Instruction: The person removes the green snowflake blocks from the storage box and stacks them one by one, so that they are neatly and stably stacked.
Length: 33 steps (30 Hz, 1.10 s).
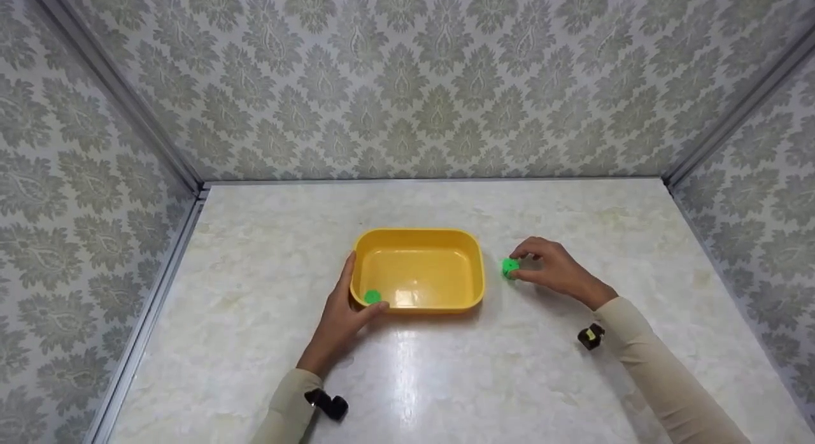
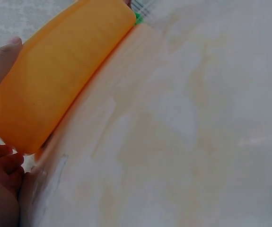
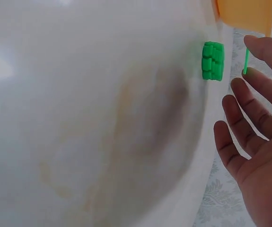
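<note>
A yellow rectangular plastic basin (image 1: pixel 417 272) stands on the table, with a green disc (image 1: pixel 372 297) in its near left corner. My left hand (image 1: pixel 340 313) holds the basin's near left corner, thumb over the near rim and fingers along the left wall. To the right of the basin, my right hand (image 1: pixel 554 269) pinches a thin green disc (image 3: pixel 246 60), seen edge-on in the right wrist view, between thumb and index finger. The other fingers are spread. A small stack of green notched pieces (image 3: pixel 213 61) sits on the table beside that disc.
The pale marbled table (image 1: pixel 255 253) is bounded by patterned wall panels (image 1: pixel 407 81) at the back and both sides. Metal frame strips (image 1: pixel 143 329) run along its edges. A dark camera (image 1: pixel 591 336) is worn at the right wrist, another (image 1: pixel 328 404) at the left.
</note>
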Motion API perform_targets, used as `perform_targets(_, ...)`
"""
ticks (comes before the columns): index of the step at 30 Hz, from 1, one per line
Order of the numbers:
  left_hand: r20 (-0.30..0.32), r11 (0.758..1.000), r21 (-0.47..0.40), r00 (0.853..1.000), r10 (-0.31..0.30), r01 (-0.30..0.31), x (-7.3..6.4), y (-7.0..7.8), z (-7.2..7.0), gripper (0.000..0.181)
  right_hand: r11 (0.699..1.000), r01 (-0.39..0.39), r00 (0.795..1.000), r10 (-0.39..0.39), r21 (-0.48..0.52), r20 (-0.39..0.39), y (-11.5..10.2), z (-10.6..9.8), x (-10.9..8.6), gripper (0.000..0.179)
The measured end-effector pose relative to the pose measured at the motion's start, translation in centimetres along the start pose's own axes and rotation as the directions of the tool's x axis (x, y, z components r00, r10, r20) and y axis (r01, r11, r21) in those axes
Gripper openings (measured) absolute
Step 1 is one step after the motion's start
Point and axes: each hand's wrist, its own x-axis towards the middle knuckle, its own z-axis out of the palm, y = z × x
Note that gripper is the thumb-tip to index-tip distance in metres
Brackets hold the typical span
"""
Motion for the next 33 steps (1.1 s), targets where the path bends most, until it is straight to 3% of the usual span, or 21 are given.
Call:
perform_targets(11, 0.003, 1.0, -0.009, 1.0, 0.005, -0.005, -0.1, 0.0, 0.0, 0.12, 0.997, -0.057, 0.998, 0.054, -0.052, -0.045, 0.2, 0.8, -0.8, 0.025)
perform_targets(18, 0.006, 1.0, -0.011, 1.0, 0.001, -0.001, 0.0, 0.1, 0.1, 0.12, 0.994, -0.052, 0.995, 0.044, -0.092, -0.09, 0.0, 1.3, -1.0, 0.025)
perform_targets(33, 0.006, 1.0, -0.012, 1.0, -0.008, 0.008, 0.1, 0.1, 0.0, 0.119, 0.994, -0.09, 0.991, 0.083, -0.061, -0.105, 0.2, 1.5, -1.1, 0.023)
